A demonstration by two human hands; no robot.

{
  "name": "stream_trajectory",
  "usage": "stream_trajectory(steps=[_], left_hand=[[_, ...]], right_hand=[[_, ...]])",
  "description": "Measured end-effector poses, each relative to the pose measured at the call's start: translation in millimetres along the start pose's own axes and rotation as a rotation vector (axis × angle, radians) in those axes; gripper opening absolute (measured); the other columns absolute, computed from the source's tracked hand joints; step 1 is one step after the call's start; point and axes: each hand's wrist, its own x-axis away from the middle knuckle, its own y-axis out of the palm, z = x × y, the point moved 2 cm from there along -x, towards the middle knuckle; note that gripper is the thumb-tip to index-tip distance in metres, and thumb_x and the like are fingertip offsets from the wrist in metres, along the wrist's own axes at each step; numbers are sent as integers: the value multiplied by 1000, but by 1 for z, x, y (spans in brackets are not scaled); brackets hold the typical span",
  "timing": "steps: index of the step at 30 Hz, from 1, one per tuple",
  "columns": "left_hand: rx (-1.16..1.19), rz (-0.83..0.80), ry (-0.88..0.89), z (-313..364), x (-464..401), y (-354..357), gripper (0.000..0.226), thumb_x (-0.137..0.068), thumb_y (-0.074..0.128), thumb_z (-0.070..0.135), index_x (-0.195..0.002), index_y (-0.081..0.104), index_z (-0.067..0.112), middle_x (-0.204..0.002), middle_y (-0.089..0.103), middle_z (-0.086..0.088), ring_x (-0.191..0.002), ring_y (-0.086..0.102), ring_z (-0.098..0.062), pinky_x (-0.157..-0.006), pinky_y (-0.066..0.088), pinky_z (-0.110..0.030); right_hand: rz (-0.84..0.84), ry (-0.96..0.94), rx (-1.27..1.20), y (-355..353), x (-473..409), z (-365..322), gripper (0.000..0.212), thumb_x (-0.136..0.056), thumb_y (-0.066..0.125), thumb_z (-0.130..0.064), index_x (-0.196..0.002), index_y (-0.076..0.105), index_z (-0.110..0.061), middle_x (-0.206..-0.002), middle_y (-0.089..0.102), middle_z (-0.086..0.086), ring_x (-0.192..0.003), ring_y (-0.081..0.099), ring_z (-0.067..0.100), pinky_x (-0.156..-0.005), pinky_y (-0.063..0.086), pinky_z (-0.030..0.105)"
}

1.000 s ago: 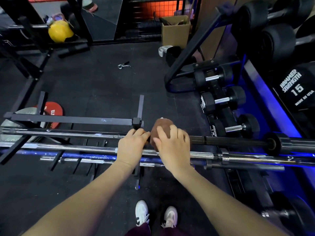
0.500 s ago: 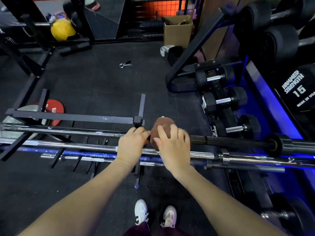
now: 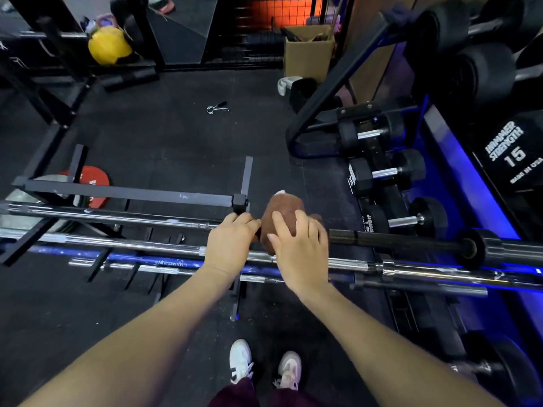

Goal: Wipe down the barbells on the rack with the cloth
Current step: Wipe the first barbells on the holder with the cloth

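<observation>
**Cloth on the far bar, free shaft running off to the right**

The right hand [image 3: 299,248] lays its grip over the brown cloth [image 3: 283,212], fingers curled onto it, bunched on the farthest barbell [image 3: 411,240] of the rack [image 3: 129,193]. The left hand [image 3: 230,243] clasps the same bar just beside it. The bar's long axis runs left-right; the dark unwiped shaft likely lies to the right, nearer the right hand.
</observation>
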Motion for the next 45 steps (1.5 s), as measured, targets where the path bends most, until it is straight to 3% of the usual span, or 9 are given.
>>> stream_trajectory(steps=[4, 10, 17, 22, 26, 31, 35, 41, 45], left_hand=[[-58, 6, 16, 1, -8, 0, 39, -47, 92, 11, -81, 74, 18, -67, 59, 3, -58, 55, -19, -34, 38, -22], [-98, -1, 65, 2, -5, -2, 46, -40, 91, 6, -82, 74, 18, -63, 56, 3, -57, 54, -19, -33, 33, -19], [-49, -178, 29, 1, -12, -12, 21, -86, 60, 9, -104, 62, 20, -99, 53, 1, -96, 49, -18, -60, 40, -28], [76, -231, 54, -28, 4, -30, 22, -97, 48, 25, -114, 60, 21, -111, 52, 3, -105, 46, -16, -71, 47, -33], [130, -186, 16, -66, 23, -33, 31, -97, 50, 25, -127, 53, 20, -118, 50, 3, -110, 43, -16, -75, 47, -33], [139, -166, 34, -90, 25, -25, 41, -96, 51, 21, -137, 45, 19, -128, 45, 3, -115, 41, -17, -75, 46, -30], [78, -106, 49, -90, 19, -19, 35, -93, 57, 20, -128, 54, 20, -111, 53, 1, -99, 49, -18, -56, 37, -28], [6, -18, 117, -87, 9, -15, 38, -46, 91, 3, -77, 72, 13, -68, 56, -1, -57, 53, -20, -35, 24, -19], [1, -22, 115, -84, 10, -16, 39, -47, 91, 4, -79, 72, 15, -69, 56, -1, -58, 55, -21, -36, 22, -18]], right_hand=[[33, -19, 16, -8, -33, 1, 35, -96, 37, -42, -99, 66, -23, -84, 58, 8, -73, 54, 29, -64, 38, 37], [-412, 133, -192, -16, -70, 5, 55, -103, 17, -39, -108, 68, -18, -110, 68, 9, -103, 61, 33, -82, 41, 36], [-136, 98, -13, -7, -61, -1, 59, -102, 21, -47, -98, 69, -14, -98, 70, 10, -97, 60, 34, -76, 38, 38], [1, 280, 44, -7, -48, -20, 60, -92, 33, -48, -58, 68, -14, -56, 64, 10, -55, 60, 31, -57, 41, 32], [101, 323, -54, -3, -29, -38, 52, -90, 34, -52, -85, 74, -20, -83, 68, 9, -82, 62, 33, -82, 46, 41], [27, 358, -214, 6, -8, -69, 67, -85, 24, -61, -132, 53, -22, -146, 37, 15, -138, 25, 35, -115, 9, 49], [109, 381, -150, 11, -4, -73, 56, -88, 31, -55, -123, 59, -20, -139, 43, 18, -132, 34, 40, -112, 18, 54], [77, 359, 30, 3, -30, -64, 41, -86, 33, -48, -97, 63, -23, -99, 55, 13, -95, 51, 34, -90, 38, 48], [-231, 338, 19, -9, -59, -55, 31, -96, 36, -43, -110, 58, -26, -109, 56, 13, -105, 47, 33, -87, 31, 43]])
